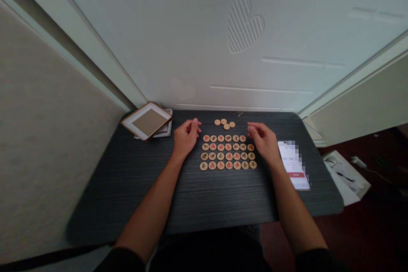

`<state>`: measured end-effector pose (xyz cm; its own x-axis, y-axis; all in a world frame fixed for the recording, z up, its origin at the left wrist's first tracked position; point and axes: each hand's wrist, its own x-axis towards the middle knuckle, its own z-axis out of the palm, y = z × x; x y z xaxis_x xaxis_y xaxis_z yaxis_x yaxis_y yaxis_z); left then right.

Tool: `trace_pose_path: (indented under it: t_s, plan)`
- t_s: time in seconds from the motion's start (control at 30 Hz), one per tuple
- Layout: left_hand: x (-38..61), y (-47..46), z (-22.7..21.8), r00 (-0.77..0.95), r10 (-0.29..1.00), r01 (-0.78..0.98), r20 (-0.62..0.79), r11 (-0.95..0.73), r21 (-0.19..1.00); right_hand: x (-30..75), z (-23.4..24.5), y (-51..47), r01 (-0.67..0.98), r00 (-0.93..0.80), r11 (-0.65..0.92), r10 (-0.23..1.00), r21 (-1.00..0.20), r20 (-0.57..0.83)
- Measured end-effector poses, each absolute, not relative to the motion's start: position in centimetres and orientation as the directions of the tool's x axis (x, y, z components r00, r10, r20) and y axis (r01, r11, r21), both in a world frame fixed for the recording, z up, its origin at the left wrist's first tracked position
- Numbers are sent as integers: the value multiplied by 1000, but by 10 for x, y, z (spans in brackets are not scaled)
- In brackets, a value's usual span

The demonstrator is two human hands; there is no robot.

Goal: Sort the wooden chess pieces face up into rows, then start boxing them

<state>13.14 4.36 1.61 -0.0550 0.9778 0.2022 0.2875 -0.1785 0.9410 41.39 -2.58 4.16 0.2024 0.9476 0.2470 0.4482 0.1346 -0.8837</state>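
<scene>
Rows of round tan discs point(229, 156), red- or black-lettered

The person in the room is dressed in black; the left sleeve point(123, 261) ends in a plain, curved edge around the arm, and the right sleeve point(318, 260) matches it, just as dark; the same black covers the torso point(207, 253), too dim for me to make out seams or folds; the left forearm point(156, 199) and right forearm point(291, 204) are bare, long and slim, narrowing towards the wrists; left grip point(185, 136) and right grip point(264, 139) are bare hands with slender fingers.
</scene>
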Motion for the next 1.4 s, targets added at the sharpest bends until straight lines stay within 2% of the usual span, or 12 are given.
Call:
trace_pose_path:
  t_s: [0.13,0.33,0.5,0.7,0.97,1.4]
  plan:
    - [132,43,16,-52,978,279,200,-178,944,417,39,-24,473,235,135,933,-871,272]
    - [131,43,17,-51,976,281,210,-187,941,419,30,-19,356,352,132,898,-925,264]
    - [131,43,16,-53,977,281,205,-182,942,425,32,-21,414,321,51,926,-909,198]
    - [131,43,16,-47,978,268,205,-185,945,434,29,-23,611,224,-52,968,-790,110]
    - [131,44,13,-45,976,272,213,-193,943,437,26,-23,791,164,-62,980,-609,113]
    - [132,44,12,-40,975,268,221,-202,942,437,28,-28,819,96,-2,986,-574,133]
